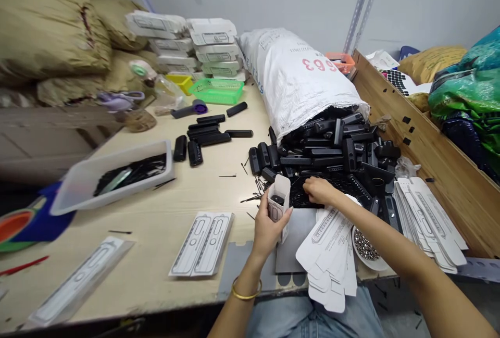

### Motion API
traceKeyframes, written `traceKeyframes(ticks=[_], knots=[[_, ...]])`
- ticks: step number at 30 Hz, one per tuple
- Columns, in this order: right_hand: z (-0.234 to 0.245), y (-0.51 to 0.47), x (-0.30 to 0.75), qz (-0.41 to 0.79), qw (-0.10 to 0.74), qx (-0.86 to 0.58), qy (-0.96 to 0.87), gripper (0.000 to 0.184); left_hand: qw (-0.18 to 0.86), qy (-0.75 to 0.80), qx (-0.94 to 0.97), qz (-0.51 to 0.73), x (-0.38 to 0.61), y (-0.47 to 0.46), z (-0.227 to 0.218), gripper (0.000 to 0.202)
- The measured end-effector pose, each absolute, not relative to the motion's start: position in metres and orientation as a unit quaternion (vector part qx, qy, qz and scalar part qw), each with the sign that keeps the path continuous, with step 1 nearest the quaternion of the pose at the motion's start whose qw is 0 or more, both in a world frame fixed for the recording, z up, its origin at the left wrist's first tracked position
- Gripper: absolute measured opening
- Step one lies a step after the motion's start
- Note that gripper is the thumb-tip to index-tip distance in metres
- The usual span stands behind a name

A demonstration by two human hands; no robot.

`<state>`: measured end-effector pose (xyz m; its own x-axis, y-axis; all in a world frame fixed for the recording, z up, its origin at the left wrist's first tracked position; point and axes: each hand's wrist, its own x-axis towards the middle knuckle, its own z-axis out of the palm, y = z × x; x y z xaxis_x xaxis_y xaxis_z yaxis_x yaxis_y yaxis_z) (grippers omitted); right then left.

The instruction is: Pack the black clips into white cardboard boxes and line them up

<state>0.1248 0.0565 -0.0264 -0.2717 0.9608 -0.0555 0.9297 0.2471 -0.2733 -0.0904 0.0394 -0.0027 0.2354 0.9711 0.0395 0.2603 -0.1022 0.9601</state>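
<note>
Closest in, a fan of flat white die-cut cardboard blanks [332,265] overhangs the edge of the pale wooden desk [164,223], under the right forearm. Beside it sits a small white bowl of shiny metal bits [365,249].

The left hand [267,228], a gold bangle [246,292] on its wrist, holds a small white cardboard box [280,192] upright above a grey mat [297,239]. Its fingers are wrapped round the box's back with the thumb pressed on the front. The box's top flap is open and a black part shows inside.

Just beyond, the right hand [318,190] rests on a heap of black plastic housings [344,145]. Its fingers curl down onto them; whether they pinch 1 I cannot tell.

To the left lie 2 flat white printed cards [203,244], and farther out a clear plastic tray of thin black pins [117,176].

The heap spills from a white woven sack with red numerals [297,77]. Behind it stand a green mesh basket [216,90] and stacked white cartons [213,46].
</note>
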Motion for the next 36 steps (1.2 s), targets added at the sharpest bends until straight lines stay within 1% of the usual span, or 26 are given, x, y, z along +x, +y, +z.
traceKeyframes(ticks=[3, 4, 6, 8, 9, 10, 11, 12, 14, 15, 16, 17, 18, 20, 21, 22, 24, 27, 29, 33, 36], knots=[[-0.016, 0.058, 0.146, 0.118, 0.146, -0.674, -0.715, 0.006, 0.458, 0.467, 0.655, 0.378, -0.082, 0.035, -0.003, 0.073], [-0.01, 0.056, 0.149, 0.132, 0.202, -0.696, -0.677, 0.006, 0.452, 0.463, 0.663, 0.376, -0.079, 0.034, -0.003, 0.073], [0.006, 0.047, 0.147, 0.213, 0.374, -0.694, -0.578, 0.011, 0.436, 0.457, 0.681, 0.371, -0.073, 0.029, -0.005, 0.073], [0.025, 0.033, 0.135, 0.329, 0.562, -0.603, -0.46, 0.03, 0.417, 0.452, 0.695, 0.374, -0.066, 0.025, -0.006, 0.074], [0.034, 0.025, 0.126, 0.363, 0.612, -0.556, -0.43, 0.039, 0.409, 0.447, 0.701, 0.377, -0.063, 0.023, -0.006, 0.074], [0.043, 0.017, 0.117, 0.374, 0.637, -0.531, -0.416, 0.042, 0.402, 0.442, 0.706, 0.38, -0.06, 0.022, -0.006, 0.074], [0.05, 0.009, 0.108, 0.37, 0.638, -0.53, -0.418, 0.039, 0.396, 0.437, 0.711, 0.382, -0.057, 0.021, -0.006, 0.073], [0.054, 0.002, 0.101, 0.351, 0.615, -0.543, -0.451, 0.03, 0.39, 0.432, 0.717, 0.384, -0.055, 0.02, -0.006, 0.072], [0.057, -0.009, 0.091, 0.304, 0.535, -0.574, -0.54, 0.009, 0.375, 0.423, 0.729, 0.386, -0.053, 0.018, -0.006, 0.072], [0.055, -0.013, 0.089, 0.281, 0.498, -0.587, -0.573, 0.007, 0.369, 0.419, 0.734, 0.387, -0.053, 0.018, -0.006, 0.072], [0.051, -0.015, 0.088, 0.264, 0.476, -0.599, -0.587, 0.008, 0.366, 0.416, 0.736, 0.389, -0.053, 0.018, -0.007, 0.071], [0.046, -0.016, 0.087, 0.257, 0.476, -0.61, -0.579, 0.008, 0.364, 0.414, 0.736, 0.392, -0.053, 0.017, -0.009, 0.067], [0.04, -0.015, 0.086, 0.261, 0.493, -0.618, -0.554, 0.013, 0.365, 0.41, 0.738, 0.394, -0.053, 0.017, -0.011, 0.061], [0.027, -0.012, 0.082, 0.298, 0.529, -0.62, -0.497, 0.03, 0.374, 0.395, 0.743, 0.391, -0.054, 0.016, -0.016, 0.05], [0.021, -0.01, 0.077, 0.315, 0.539, -0.618, -0.478, 0.033, 0.382, 0.384, 0.748, 0.385, -0.055, 0.015, -0.017, 0.047], [0.016, -0.01, 0.072, 0.322, 0.544, -0.619, -0.466, 0.028, 0.394, 0.372, 0.751, 0.376, -0.056, 0.014, -0.019, 0.048], [0.009, -0.01, 0.059, 0.283, 0.55, -0.625, -0.476, 0.016, 0.431, 0.353, 0.746, 0.365, -0.057, 0.014, -0.02, 0.06], [0.006, -0.017, 0.043, 0.186, 0.548, -0.59, -0.564, 0.017, 0.482, 0.359, 0.703, 0.38, -0.057, 0.015, -0.019, 0.07], [0.007, -0.02, 0.038, 0.159, 0.542, -0.567, -0.6, 0.016, 0.5, 0.369, 0.68, 0.389, -0.056, 0.015, -0.018, 0.07], [0.006, -0.019, 0.039, 0.167, 0.565, -0.596, -0.545, 0.017, 0.514, 0.375, 0.667, 0.388, -0.052, 0.012, -0.017, 0.073], [0.001, -0.019, 0.041, 0.145, 0.572, -0.6, -0.54, 0.016, 0.503, 0.369, 0.676, 0.393, -0.049, 0.011, -0.02, 0.069]])
